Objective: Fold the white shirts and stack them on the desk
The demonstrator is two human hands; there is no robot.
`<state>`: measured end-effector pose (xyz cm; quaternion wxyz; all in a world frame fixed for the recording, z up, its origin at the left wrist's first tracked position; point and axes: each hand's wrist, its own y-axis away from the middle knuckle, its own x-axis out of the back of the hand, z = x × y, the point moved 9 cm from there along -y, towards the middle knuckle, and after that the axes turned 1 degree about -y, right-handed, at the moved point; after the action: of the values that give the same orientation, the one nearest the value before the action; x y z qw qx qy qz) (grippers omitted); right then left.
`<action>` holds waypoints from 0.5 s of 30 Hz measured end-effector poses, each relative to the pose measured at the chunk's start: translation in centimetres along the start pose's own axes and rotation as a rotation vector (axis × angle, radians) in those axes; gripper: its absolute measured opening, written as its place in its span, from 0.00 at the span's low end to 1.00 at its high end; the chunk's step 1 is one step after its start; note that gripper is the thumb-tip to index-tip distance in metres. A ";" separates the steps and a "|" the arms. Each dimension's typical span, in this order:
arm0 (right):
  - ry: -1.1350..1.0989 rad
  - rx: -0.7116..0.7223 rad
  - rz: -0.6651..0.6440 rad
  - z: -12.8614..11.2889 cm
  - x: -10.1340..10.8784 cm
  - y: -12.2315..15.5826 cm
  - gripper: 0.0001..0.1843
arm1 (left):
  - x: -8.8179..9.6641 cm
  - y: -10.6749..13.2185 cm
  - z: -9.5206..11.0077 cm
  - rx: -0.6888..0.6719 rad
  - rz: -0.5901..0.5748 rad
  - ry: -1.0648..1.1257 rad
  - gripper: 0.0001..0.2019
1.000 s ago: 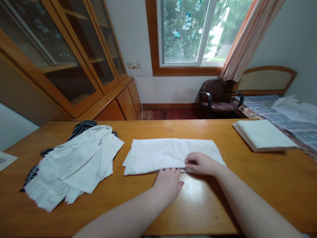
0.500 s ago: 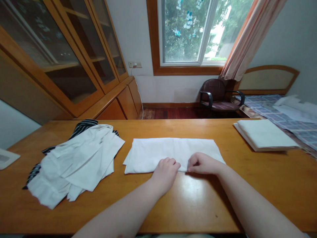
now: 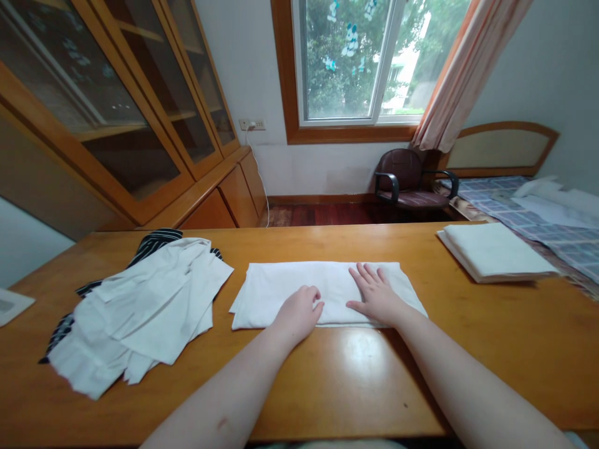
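A white cloth (image 3: 281, 288), folded into a long strip, lies across the middle of the wooden table (image 3: 491, 349). My right hand (image 3: 374, 295) rests flat on its right half, fingers spread and pointing away from me. My left hand (image 3: 297, 312) lies on the cloth's near edge a little left of centre, fingers curled under with the knuckles up; whether it pinches the fabric is hidden. The two hands are a short gap apart.
A loose heap of white cloths (image 3: 140, 312) over a dark striped garment (image 3: 154, 240) lies at the left. A folded cream stack (image 3: 493, 251) sits at the table's right end. Behind are a glass-door cabinet (image 3: 116, 106), a chair (image 3: 407, 181) and a bed (image 3: 538, 212).
My right hand has opened from a pinch at the near edge and moved forward to lie flat on the cloth. My left hand slid up onto the cloth and left.
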<state>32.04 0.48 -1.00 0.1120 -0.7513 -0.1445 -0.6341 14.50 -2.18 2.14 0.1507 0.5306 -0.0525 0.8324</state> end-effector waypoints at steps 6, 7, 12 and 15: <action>-0.023 0.053 0.007 1.1 0.4 -0.9 0.48 | 4.4 -0.2 -8.7 0.474 -0.011 -0.275 0.26; -0.024 0.053 0.011 1.5 0.5 -1.1 0.47 | 5.3 -0.2 -10.4 0.525 -0.003 -0.288 0.28; -0.046 0.024 0.058 3.0 1.2 -1.5 0.40 | 8.1 -0.3 -16.1 0.584 0.048 -0.277 0.27; -0.065 0.002 0.127 2.9 1.9 -1.3 0.38 | 8.0 -1.1 -15.7 0.417 0.105 -0.132 0.25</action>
<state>34.55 2.82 0.37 0.1480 -0.7791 -0.1011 -0.6008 -1.95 4.32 2.51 -0.0094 0.6001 0.0836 0.7955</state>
